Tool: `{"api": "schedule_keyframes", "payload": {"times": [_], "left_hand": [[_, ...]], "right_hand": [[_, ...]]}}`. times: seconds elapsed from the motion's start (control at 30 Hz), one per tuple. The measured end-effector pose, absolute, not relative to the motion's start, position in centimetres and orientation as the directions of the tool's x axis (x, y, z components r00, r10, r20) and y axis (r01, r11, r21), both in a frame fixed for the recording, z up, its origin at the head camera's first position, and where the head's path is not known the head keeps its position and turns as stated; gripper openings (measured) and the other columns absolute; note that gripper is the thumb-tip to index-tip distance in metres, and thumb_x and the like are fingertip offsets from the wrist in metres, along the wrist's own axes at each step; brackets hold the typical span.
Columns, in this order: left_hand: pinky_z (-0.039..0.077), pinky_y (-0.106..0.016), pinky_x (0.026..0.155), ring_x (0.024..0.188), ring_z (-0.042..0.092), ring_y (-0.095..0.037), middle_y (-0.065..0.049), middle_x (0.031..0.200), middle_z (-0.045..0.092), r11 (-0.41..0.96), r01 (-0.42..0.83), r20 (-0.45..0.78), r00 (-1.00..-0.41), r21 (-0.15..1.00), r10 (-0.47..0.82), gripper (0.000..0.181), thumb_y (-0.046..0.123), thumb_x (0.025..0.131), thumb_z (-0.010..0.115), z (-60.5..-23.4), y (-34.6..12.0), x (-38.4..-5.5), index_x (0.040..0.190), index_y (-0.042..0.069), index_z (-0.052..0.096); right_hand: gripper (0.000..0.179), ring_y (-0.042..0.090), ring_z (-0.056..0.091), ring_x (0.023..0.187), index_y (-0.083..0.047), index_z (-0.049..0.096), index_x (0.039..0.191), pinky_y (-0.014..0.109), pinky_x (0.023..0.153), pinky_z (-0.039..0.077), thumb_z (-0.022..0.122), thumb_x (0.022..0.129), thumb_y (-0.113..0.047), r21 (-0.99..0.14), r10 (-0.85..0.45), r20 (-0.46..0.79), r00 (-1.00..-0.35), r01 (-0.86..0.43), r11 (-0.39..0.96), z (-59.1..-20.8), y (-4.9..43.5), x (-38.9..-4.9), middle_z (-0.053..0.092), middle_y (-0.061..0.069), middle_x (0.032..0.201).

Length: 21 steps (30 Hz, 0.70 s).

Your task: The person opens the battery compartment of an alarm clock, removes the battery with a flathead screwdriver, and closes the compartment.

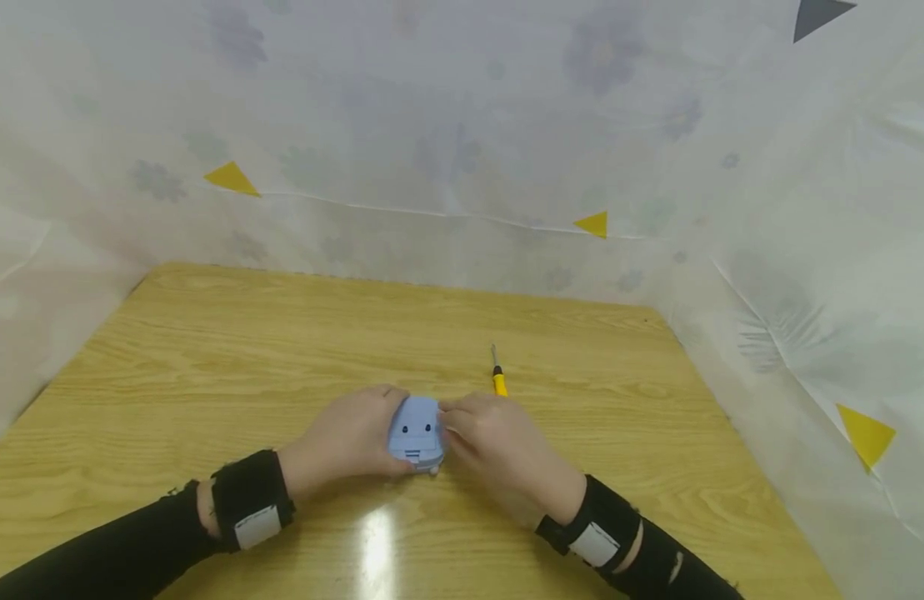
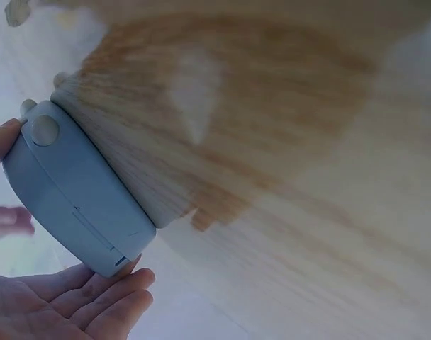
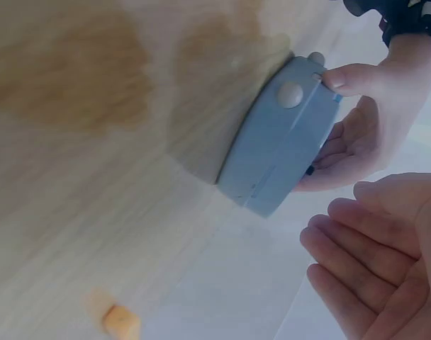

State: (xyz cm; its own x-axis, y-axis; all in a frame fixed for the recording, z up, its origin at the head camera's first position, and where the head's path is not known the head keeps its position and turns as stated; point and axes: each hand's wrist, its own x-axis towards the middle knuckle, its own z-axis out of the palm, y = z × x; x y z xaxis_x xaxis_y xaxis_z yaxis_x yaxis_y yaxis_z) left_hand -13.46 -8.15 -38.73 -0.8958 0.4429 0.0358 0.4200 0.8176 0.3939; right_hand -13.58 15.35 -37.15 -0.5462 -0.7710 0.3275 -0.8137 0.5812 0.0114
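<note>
Device (image 1: 415,443), pale blue, gripped in left hand (image 1: 352,433)
Right hand (image 1: 506,446) just beside it, fingers loose; yellow screwdriver (image 1: 500,383) far right on table (image 1: 282,350)

Small pale-blue casing (image 1: 416,442), rounded in body, set on bench (image 1: 282,333), flat face turned upward. Face marked by two dark spots; near end slotted; side fitted with pale knobs. Gripped by left hand (image 1: 349,433).

Pale flowered sheeting (image 1: 432,100) (with 3 yellow triangles (image 1: 866,433)) backs a wood-grain table (image 1: 319,333).
</note>
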Motion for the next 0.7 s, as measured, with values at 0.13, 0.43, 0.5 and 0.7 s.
{"api": "schedule_keyframes", "payload": {"times": [0.13, 0.43, 0.5, 0.7], "left_hand": [[0.064, -0.039, 0.088, 0.101, 0.069, -0.02, -0.012, 0.125, 0.073, 0.819, 0.435, 0.052, -0.892, 0.375, 0.449, 0.093, 0.048, 0.068, 0.097, -38.8, -8.2, -13.5, 0.138, -0.002, 0.062], [0.064, -0.041, 0.09, 0.103, 0.071, -0.023, -0.013, 0.126, 0.073, 0.802, 0.452, 0.07, -0.883, 0.39, 0.464, 0.089, 0.046, 0.069, 0.096, -39.0, -8.3, -13.7, 0.137, -0.002, 0.063], [0.064, -0.041, 0.09, 0.103, 0.071, -0.022, -0.013, 0.125, 0.073, 0.801, 0.451, 0.07, -0.884, 0.393, 0.462, 0.089, 0.045, 0.07, 0.096, -39.0, -8.4, -13.7, 0.137, -0.002, 0.063], [0.064, -0.042, 0.091, 0.105, 0.071, -0.023, -0.013, 0.126, 0.072, 0.795, 0.447, 0.069, -0.884, 0.41, 0.462, 0.089, 0.047, 0.071, 0.096, -39.1, -8.4, -13.6, 0.138, -0.002, 0.063]], "right_hand": [[0.021, 0.017, 0.078, 0.109, -0.01, 0.081, 0.115, 0.029, 0.096, 0.064, 0.08, 0.095, -0.017, 0.067, -0.803, 0.356, -0.479, -0.844, 0.533, -36.9, 14.3, -13.7, 0.08, 0.003, 0.123], [0.022, 0.017, 0.077, 0.11, -0.008, 0.08, 0.118, 0.028, 0.098, 0.063, 0.077, 0.098, -0.017, 0.076, -0.846, 0.315, -0.431, -0.877, 0.475, -38.3, 12.8, -14.2, 0.08, 0.004, 0.123], [0.023, 0.017, 0.077, 0.11, -0.009, 0.08, 0.119, 0.028, 0.098, 0.063, 0.077, 0.098, -0.018, 0.073, -0.848, 0.298, -0.438, -0.875, 0.478, -38.3, 12.7, -14.2, 0.08, 0.004, 0.124], [0.023, 0.016, 0.076, 0.111, -0.01, 0.08, 0.119, 0.027, 0.1, 0.062, 0.077, 0.098, -0.019, 0.102, -0.859, 0.266, -0.438, -0.873, 0.476, -38.4, 12.7, -14.3, 0.079, 0.003, 0.126]]}}
